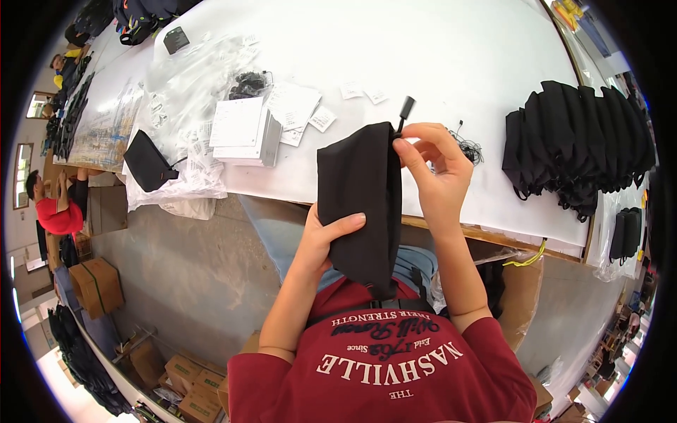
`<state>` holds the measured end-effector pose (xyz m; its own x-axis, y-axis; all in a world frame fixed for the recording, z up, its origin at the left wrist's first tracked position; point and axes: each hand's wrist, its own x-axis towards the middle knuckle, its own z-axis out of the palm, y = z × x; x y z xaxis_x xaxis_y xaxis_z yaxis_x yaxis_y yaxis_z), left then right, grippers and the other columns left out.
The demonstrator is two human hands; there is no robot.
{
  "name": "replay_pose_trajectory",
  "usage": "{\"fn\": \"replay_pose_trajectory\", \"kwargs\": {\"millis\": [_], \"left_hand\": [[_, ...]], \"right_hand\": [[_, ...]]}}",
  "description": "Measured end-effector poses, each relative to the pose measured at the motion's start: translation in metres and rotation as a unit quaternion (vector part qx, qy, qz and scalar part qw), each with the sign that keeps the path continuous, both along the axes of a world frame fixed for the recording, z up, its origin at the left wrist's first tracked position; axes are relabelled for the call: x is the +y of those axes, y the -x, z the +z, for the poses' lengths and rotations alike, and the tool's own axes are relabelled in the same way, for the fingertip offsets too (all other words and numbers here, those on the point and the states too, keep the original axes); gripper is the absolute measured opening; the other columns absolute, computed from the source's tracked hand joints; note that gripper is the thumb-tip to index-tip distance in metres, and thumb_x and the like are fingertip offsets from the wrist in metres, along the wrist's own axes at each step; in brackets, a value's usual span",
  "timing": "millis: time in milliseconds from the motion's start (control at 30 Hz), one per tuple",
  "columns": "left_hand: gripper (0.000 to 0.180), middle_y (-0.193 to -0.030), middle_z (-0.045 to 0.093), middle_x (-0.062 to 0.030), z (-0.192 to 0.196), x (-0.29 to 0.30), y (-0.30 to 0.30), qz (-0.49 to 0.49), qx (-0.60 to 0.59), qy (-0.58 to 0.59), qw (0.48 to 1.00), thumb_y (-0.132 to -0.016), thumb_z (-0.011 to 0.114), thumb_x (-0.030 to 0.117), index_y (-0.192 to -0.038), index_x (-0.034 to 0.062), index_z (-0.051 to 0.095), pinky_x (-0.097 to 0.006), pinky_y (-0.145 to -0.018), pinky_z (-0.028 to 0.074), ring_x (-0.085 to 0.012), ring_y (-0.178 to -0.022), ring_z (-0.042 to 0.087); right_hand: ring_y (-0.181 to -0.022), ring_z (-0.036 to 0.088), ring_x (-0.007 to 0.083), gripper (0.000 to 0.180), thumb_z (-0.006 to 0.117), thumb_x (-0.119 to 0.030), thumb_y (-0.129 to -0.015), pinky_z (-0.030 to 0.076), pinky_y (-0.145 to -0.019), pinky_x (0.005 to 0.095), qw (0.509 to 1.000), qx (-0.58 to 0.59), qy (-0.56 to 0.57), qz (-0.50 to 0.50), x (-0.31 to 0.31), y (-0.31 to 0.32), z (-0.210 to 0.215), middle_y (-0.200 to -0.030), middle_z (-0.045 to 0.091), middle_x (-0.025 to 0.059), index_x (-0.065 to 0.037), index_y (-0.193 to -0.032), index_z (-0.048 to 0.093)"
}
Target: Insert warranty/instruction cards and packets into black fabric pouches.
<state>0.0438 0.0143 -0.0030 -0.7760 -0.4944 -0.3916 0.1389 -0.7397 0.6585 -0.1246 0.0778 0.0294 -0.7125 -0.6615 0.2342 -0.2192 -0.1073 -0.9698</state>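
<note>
A black fabric zip pouch [356,190] is held up in front of me, just over the table's near edge. My left hand [321,236] grips its left side, the thumb lying across the front. At the pouch's upper right corner, my right hand [441,158] pinches the zipper end between thumb and forefinger. A dark zipper pull [406,109] sticks up beyond those fingertips. Behind my right hand lies a small tangle of black cords [468,150]. To the left stands a stack of white cards [242,130], with loose white tags [322,118] beside it.
Many black pouches [578,141] are lined up at the right of the white table [451,56]. Clear plastic bags [183,106] and another black pouch [148,161] lie at the left. Cardboard boxes [97,285] stand on the floor. A person in red [62,211] is farther left.
</note>
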Motion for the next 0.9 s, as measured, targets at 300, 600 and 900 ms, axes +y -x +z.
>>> {"fn": "replay_pose_trajectory", "kwargs": {"millis": [300, 600, 900], "left_hand": [[0.041, -0.098, 0.065, -0.0107, 0.011, 0.006, 0.004, 0.066, 0.019, -0.034, 0.997, -0.079, 0.067, 0.007, -0.116, -0.0030, 0.054, -0.030, -0.077, 0.054, -0.0190, -0.085, 0.065], [0.025, -0.090, 0.061, -0.0119, 0.003, -0.025, 0.006, 0.119, 0.100, -0.125, 0.980, -0.090, 0.053, 0.018, -0.107, -0.0009, 0.054, -0.030, -0.064, 0.053, -0.0207, -0.074, 0.062], [0.028, -0.103, 0.063, -0.0133, 0.010, -0.032, 0.011, 0.201, -0.021, -0.050, 0.978, -0.095, 0.051, 0.024, -0.109, 0.0003, 0.057, -0.028, -0.064, 0.053, -0.0204, -0.087, 0.064]], "right_hand": [[-0.059, 0.049, 0.0067, 0.009, 0.066, 0.003, -0.079, 0.038, -0.055, 0.0200, 0.996, 0.078, 0.015, 0.047, 0.010, -0.009, 0.012, -0.082, 0.054, 0.0043, 0.001, -0.080, 0.058], [-0.054, 0.048, 0.0058, 0.011, 0.070, 0.000, -0.076, 0.033, -0.047, 0.0202, 0.969, 0.029, -0.017, 0.245, 0.036, -0.036, 0.022, -0.085, 0.059, 0.0030, -0.003, -0.084, 0.063], [-0.098, 0.054, 0.0268, 0.028, 0.071, -0.003, -0.073, 0.044, -0.082, 0.0329, 0.970, 0.216, -0.037, 0.101, 0.038, -0.030, 0.021, -0.103, 0.058, 0.0076, -0.008, -0.099, 0.062]]}}
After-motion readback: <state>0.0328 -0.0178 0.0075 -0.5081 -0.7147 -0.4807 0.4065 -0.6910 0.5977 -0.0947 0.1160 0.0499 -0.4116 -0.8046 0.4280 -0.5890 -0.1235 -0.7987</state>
